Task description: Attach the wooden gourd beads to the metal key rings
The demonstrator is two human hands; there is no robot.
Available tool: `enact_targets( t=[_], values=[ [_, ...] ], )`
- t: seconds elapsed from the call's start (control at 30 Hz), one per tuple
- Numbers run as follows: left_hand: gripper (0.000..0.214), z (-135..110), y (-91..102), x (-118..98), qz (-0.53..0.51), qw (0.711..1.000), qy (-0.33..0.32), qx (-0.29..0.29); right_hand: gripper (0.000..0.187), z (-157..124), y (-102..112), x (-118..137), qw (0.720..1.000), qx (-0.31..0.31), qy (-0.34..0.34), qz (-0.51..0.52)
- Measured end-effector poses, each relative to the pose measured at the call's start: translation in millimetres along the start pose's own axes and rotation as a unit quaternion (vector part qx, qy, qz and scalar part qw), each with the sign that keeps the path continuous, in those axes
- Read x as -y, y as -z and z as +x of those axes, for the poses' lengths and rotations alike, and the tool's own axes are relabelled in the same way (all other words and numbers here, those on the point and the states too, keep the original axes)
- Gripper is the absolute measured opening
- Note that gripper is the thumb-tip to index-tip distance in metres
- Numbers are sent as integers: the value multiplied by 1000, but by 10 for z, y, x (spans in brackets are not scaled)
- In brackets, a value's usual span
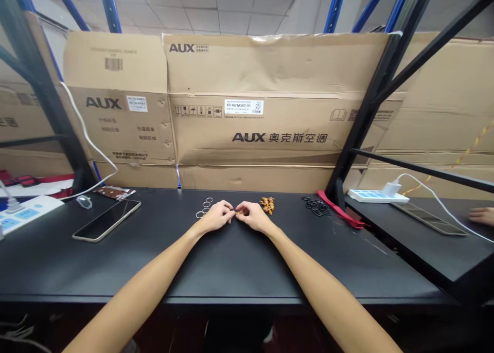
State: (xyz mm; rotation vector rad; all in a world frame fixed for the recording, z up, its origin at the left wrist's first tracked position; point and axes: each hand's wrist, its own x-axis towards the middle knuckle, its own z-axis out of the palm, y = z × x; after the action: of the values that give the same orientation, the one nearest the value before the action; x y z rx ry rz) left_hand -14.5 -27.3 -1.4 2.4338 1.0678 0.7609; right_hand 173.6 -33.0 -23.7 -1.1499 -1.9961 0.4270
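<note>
Near the table's middle, my left hand (219, 216) is closed, its fingertips pinched together close to those of my right hand. Whatever those left fingers hold, if anything, is too small to make out. My right hand (253, 217) pinches a small orange-brown figurine (241, 212), mostly covered by the fingers. Several similar orange-brown figurines (267, 205) lie in a small pile just beyond my right hand. Several silvery metal rings (200, 214) lie in a row beyond my left hand.
Black cord loops (316, 207) and a red strap (341, 211) lie at the right. A phone (107, 221), a brown packet (115, 192) and a white power strip (29, 214) are at the left. Cardboard (270, 152) walls the back. Another person's hand (481, 215) shows far right.
</note>
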Motion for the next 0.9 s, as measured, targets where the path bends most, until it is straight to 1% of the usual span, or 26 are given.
enact_targets(
  t=[0.13,0.23,0.43,0.5,0.6,0.67,0.8,0.9],
  values=[
    [34,-1,0,17,-10,1000,-17,-7,16,24,13,-50,999,-18,-15,-42],
    [32,-9,0,-3,-18,1000,-17,-13,14,24,24,-49,998,-25,-18,-53],
    [42,-4,4,-23,-12,999,5,-33,13,-19,36,91,1000,1,13,4],
    [40,3,4,-16,-3,999,6,-35,13,-23,33,118,1000,-1,15,6],
    [28,10,-4,3,-18,999,5,-35,12,-12,30,104,1000,-7,2,-20],
    [24,10,-12,13,-36,999,2,-36,12,-1,34,74,999,-14,-9,-43],
    [27,9,-5,12,-38,998,-6,-39,12,12,49,33,996,-40,-28,-81],
    [31,8,19,16,-43,999,-16,-27,12,18,56,29,994,-51,-41,-92]
  ],
)
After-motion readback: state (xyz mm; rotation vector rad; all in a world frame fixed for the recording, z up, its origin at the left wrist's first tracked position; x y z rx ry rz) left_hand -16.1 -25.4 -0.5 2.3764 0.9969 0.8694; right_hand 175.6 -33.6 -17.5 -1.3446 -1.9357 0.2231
